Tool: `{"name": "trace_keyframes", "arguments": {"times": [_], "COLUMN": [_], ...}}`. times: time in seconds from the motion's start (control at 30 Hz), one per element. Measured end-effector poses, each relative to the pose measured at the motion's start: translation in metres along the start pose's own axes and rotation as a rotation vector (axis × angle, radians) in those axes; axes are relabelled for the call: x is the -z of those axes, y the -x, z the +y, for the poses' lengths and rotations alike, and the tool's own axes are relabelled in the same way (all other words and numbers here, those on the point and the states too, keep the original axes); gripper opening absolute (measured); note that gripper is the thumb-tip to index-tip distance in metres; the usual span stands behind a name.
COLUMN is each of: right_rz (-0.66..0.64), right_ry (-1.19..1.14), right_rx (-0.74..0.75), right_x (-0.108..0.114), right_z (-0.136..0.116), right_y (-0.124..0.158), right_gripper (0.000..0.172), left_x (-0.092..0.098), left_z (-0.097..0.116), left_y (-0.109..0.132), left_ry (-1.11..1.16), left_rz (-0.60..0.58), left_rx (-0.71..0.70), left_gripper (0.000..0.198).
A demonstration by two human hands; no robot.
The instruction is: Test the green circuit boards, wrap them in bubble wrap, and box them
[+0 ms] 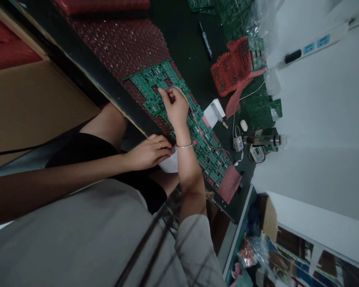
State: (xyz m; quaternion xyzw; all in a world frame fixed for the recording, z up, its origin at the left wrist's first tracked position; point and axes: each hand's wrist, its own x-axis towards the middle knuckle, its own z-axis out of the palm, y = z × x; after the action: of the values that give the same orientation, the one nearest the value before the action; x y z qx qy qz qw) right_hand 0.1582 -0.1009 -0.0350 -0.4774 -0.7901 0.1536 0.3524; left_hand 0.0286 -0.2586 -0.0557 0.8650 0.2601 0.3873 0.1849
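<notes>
My right hand (175,105), with a bracelet at the wrist, is above a row of green circuit boards (155,79). Its thumb and fingers pinch the end of a thin bundle of coloured wires (194,115); the tip is hidden by the fingers. The wires run over the boards towards a small white device with a display (237,143). At the table's near edge my left hand (151,152), wearing a ring, has its fingers closed on a white sheet (170,162), partly behind my right forearm. The boards lie on red bubble wrap (128,48).
A pen (206,40) lies on the dark table (187,40). Beyond the boards are a red bubble-wrap pouch (231,65), a paper pad (212,113), a white oval object (243,125) and a bottle (261,140). A power strip (315,44) is on the wall.
</notes>
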Motion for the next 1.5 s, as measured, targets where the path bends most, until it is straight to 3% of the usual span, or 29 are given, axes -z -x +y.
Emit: {"name": "trace_keyframes", "arguments": {"times": [0.17, 0.37, 0.47, 0.6, 0.73, 0.93, 1.13, 1.33, 1.5], "right_rz": [0.01, 0.046, 0.065, 0.233, 0.314, 0.322, 0.297, 0.277, 0.266], "right_ry": [0.002, 0.035, 0.062, 0.016, -0.027, -0.026, 0.034, -0.048, -0.135], "right_rx": [0.007, 0.02, 0.034, 0.065, 0.031, 0.0, 0.04, -0.016, -0.07], "right_x": [0.001, 0.0, -0.001, -0.002, -0.003, -0.006, -0.007, -0.008, -0.007], "right_z": [-0.003, -0.005, -0.008, -0.015, -0.017, -0.013, -0.013, -0.014, -0.014], "right_y": [0.001, 0.001, 0.004, 0.008, 0.008, 0.009, 0.01, 0.009, 0.01], "right_gripper": [0.059, 0.058, 0.054, 0.054, 0.054, 0.05, 0.042, 0.048, 0.047], "left_x": [-0.002, 0.004, 0.033, 0.09, 0.125, 0.119, 0.108, 0.109, 0.108], "left_z": [-0.002, 0.007, -0.008, -0.058, -0.102, -0.117, -0.109, -0.105, -0.088], "left_y": [0.002, -0.002, -0.009, -0.021, -0.031, -0.039, -0.045, -0.052, -0.036], "left_ry": [-0.01, 0.09, 0.108, -0.023, -0.095, -0.171, -0.265, -0.367, -0.395], "left_rz": [0.019, 0.028, 0.06, 0.158, 0.049, -0.082, -0.03, -0.09, -0.086], "left_rx": [-0.046, 0.05, 0.131, 0.242, 0.301, 0.268, 0.346, 0.351, 0.226], "left_gripper": [0.025, 0.025, 0.028, 0.031, 0.038, 0.031, 0.03, 0.019, 0.03]}}
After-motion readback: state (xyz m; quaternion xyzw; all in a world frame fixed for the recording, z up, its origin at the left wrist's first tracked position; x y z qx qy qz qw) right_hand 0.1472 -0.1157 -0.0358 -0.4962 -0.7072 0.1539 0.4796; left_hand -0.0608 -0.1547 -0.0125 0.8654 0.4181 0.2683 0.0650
